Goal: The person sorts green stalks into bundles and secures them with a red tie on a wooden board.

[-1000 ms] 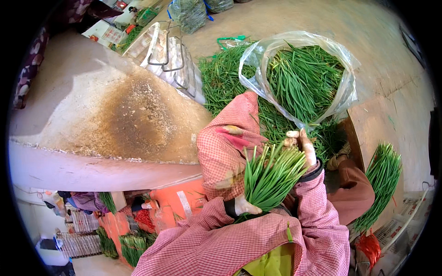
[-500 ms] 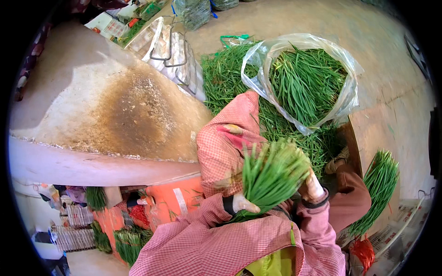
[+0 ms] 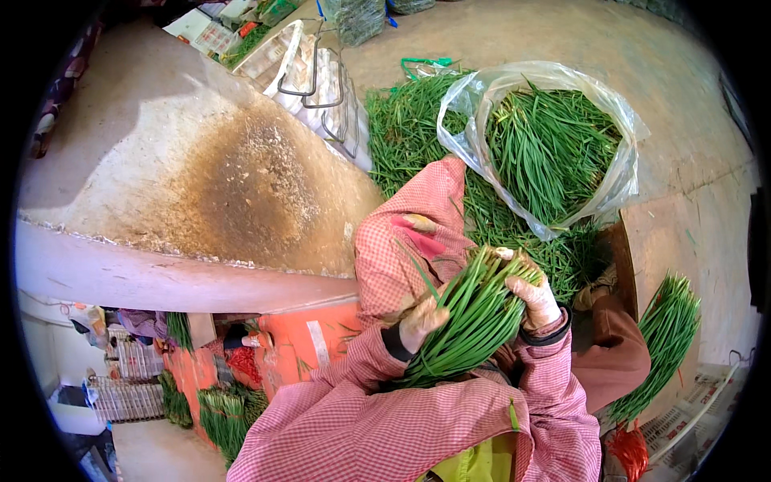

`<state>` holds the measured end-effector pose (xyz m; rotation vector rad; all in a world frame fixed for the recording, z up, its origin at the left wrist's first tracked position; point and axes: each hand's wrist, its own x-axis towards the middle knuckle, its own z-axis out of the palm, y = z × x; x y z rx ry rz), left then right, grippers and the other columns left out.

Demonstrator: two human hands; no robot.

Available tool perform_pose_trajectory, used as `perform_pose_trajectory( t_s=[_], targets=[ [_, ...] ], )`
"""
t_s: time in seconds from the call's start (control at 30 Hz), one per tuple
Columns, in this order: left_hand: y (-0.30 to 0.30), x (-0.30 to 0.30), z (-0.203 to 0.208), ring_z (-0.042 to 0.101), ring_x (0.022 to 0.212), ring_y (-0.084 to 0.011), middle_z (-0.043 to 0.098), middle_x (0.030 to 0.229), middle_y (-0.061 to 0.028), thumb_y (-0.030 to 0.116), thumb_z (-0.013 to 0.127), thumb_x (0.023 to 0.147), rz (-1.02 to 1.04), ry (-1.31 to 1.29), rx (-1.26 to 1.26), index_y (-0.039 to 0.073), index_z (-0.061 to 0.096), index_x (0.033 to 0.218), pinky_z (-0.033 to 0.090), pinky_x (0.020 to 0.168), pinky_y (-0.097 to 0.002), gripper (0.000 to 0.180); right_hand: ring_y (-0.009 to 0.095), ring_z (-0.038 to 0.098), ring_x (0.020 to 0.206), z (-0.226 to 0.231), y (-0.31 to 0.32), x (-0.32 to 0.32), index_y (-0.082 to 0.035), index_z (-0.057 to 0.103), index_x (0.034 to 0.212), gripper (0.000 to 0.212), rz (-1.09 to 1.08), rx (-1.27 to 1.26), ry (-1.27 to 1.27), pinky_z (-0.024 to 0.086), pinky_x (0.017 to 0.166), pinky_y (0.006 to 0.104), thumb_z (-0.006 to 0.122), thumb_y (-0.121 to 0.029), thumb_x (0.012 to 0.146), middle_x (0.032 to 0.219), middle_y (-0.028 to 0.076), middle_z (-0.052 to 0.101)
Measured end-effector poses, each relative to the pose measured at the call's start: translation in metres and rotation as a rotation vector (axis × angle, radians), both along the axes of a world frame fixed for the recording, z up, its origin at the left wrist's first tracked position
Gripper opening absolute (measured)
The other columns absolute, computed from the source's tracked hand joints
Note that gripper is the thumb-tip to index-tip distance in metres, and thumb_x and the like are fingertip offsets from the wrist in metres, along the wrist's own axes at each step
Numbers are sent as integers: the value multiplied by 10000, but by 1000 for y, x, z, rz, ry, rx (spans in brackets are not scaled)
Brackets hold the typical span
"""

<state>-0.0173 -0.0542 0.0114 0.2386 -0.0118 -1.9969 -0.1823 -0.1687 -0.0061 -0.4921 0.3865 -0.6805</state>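
A thick bunch of garlic chives (image 3: 474, 321) lies slanted across my lap, pale cut ends toward the upper right and green tips toward my body. Gloved, my right hand (image 3: 536, 299) grips it near the cut ends, thumb over the top. My left hand (image 3: 422, 323), also gloved, is closed at the bunch's left side, where a few stray leaves stick out by its fingertips. Beyond my knees stands a clear plastic bag (image 3: 630, 153), its mouth spread around loose chives (image 3: 546, 145). More loose leaves (image 3: 405, 128) lie heaped on the floor around the bag.
At right, a tied bunch of chives (image 3: 662, 345) lies on a board (image 3: 642, 241), above red ties (image 3: 629, 450). A stained pale slab (image 3: 120, 185) fills the left side, beside white crates with metal handles (image 3: 353, 120). Lower left are an orange surface (image 3: 293, 341) and more bunches (image 3: 225, 418).
My left hand has moved up from the leafy lower end to the bunch's left side. My right hand has come over the cut ends. The view has shifted slightly.
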Motion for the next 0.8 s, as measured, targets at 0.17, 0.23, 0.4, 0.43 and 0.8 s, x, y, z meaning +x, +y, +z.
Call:
perform_pose_trajectory(
  t_s=[0.17,0.23,0.4,0.43,0.8],
  targets=[
    [-18,-6,-3,491,681,-77,534,852,-8,208,369,872,-14,-577,-123,27,394,1169,426,611,-226,348,161,485,961,7,1,9,-4,338,1216,653,-13,-96,14,383,843,276,673,-84,661,1094,79,494],
    [-21,-14,-1,452,640,-63,498,770,27,187,362,869,46,-1250,-256,33,436,1100,386,577,-206,287,156,476,975,4,1,13,-9,331,1221,653,6,-154,61,384,838,271,667,-54,663,1094,78,497],
    [-43,-17,-9,502,801,-101,532,900,-13,172,397,870,-12,-1379,-429,29,464,1082,411,714,-244,264,155,558,718,35,-6,12,-20,520,874,251,-201,-51,310,444,691,257,638,14,655,780,68,585],
    [-50,-12,-10,499,915,-115,533,1015,-44,197,410,869,-62,-1013,-381,19,421,1158,398,802,-245,340,136,545,676,44,-15,7,-39,522,794,183,-260,-135,278,437,647,245,638,-3,657,718,47,574],
    [-70,118,46,417,1093,-225,447,1161,-184,244,609,730,362,-1831,-455,7,317,1238,332,917,-332,632,223,548,748,134,-63,-65,-30,473,905,269,-574,-628,159,444,701,315,610,-44,673,791,105,565]
  ],
)
